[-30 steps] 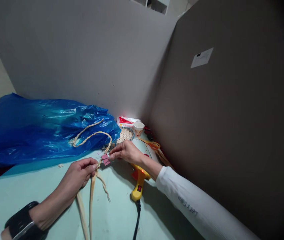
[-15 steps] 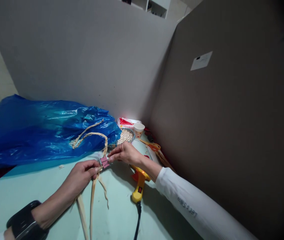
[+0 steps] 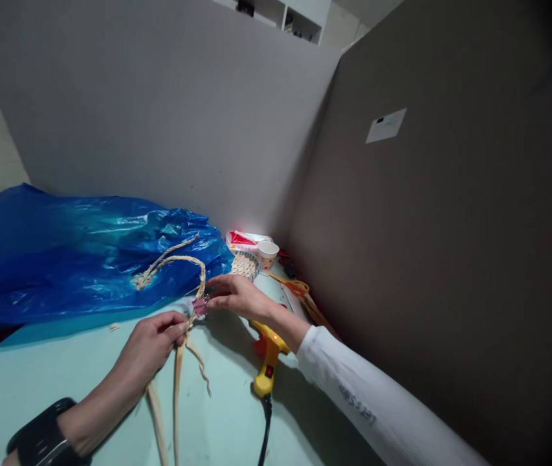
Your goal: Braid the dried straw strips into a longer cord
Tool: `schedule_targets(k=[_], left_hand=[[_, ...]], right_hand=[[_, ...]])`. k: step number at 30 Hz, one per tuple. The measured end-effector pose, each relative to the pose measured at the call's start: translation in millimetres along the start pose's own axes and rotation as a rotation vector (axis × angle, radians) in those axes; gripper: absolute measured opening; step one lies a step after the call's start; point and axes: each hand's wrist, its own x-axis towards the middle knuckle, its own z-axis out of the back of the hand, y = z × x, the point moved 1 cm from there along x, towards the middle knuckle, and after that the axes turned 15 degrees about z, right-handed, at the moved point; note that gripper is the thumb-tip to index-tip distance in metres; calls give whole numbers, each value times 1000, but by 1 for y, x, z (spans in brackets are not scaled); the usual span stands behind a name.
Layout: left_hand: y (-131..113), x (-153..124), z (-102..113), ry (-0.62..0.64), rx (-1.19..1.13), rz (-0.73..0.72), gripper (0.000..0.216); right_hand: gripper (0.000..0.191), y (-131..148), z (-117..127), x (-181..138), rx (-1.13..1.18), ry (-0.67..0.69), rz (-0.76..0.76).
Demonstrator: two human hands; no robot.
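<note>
In the head view a braid [image 3: 202, 275] of pale straw-like strands curves over a blue plastic bag, and its loose strands [image 3: 177, 388] hang down over the table. My left hand [image 3: 154, 340] pinches the lower end of the braid between thumb and fingers. Just above that pinch, a pink binder clip [image 3: 200, 306] sits on the braid. My right hand [image 3: 237, 294] has its thumb and fingertips at the clip's metal handles, holding it from the right. The exact contact of these fingertips is small and partly hidden.
A yellow glue gun [image 3: 270, 362] with a black cord lies below my right forearm. Behind are a woven basket [image 3: 245, 264], a paper cup [image 3: 268, 254], a red-and-white packet [image 3: 244, 240] and orange-handled scissors [image 3: 295, 285]. The blue bag [image 3: 62, 259] covers the left; grey partitions [image 3: 169, 116] enclose the table.
My right hand and the binder clip have shifted slightly up the braid, widening the gap to my left hand's pinch. The view has also moved a little.
</note>
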Motion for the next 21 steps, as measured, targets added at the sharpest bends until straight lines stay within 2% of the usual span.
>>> schedule_targets(k=[5, 16, 21], left_hand=[[-1, 0, -1, 5, -13, 11, 36], [-8, -3, -3, 66, 142, 27, 30], [0, -1, -1, 114, 183, 26, 29]], right_hand=[[24, 3, -6, 0, -76, -3, 48], [29, 14, -11, -1, -240, 97, 96], [20, 18, -13, -11, -290, 161, 98]])
